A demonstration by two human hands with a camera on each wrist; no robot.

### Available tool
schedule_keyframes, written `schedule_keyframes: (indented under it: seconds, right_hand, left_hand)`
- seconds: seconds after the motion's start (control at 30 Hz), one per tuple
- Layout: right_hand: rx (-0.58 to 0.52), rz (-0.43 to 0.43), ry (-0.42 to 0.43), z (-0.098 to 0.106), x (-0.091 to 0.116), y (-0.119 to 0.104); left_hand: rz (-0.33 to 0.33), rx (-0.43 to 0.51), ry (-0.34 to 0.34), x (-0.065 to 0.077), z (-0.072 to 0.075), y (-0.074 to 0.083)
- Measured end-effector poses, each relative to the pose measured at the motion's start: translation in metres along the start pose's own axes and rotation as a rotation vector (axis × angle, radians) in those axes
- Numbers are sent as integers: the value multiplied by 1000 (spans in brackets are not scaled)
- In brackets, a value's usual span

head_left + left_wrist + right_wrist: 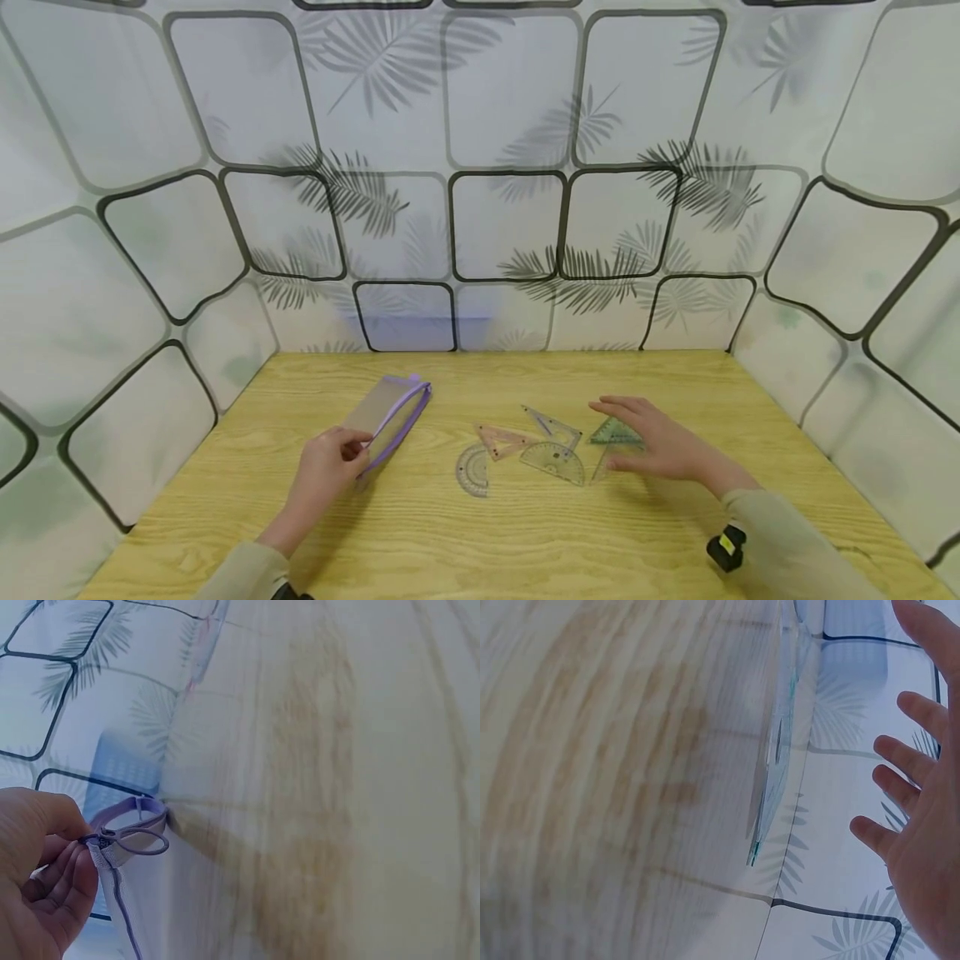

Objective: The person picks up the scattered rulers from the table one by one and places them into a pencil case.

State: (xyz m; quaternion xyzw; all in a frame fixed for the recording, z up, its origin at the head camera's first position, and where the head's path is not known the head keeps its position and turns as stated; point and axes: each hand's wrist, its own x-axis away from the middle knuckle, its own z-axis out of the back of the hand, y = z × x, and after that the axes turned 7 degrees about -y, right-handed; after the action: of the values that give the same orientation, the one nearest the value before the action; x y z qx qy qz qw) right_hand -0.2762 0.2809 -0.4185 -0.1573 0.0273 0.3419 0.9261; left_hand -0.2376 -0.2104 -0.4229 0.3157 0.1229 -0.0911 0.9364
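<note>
A zip pouch (372,408) with purple edging stands with its mouth spread apart at the left of the table. My left hand (328,462) pinches the near end of its rim; in the left wrist view the thumb and finger grip the edge beside the purple zipper pull (142,841). Over the right-hand set squares hovers my right hand (660,442), its fingers spread and holding nothing. Beneath it lie a green set square (613,432) and a clear one (600,467), partly hidden. Further left are an orange set square (504,440), another clear set square (553,427) and two protractors (551,461).
The wood-grain table (480,550) is enclosed at the back and sides by a patterned white wall covering (510,225). A black wrist device (726,547) sits at the right sleeve.
</note>
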Motion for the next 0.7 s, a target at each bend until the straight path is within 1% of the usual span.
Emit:
schedule_keyframes:
  seconds: [0.27,0.47,0.6,0.7]
  right_hand:
    - [-36,-12,-19,1,-1,4]
    - [-74,-26,-33,-1,-1,9]
    - [-95,-52,-45,-3,-1,14]
    - [-118,-67,-53,-4,0,17]
  left_hand:
    - [97,90,-16,-1,3,7]
    - [114,100,-24,1,5,12]
    - [113,103,-32,1,4,14]
    - [107,106,-23,1,3,14]
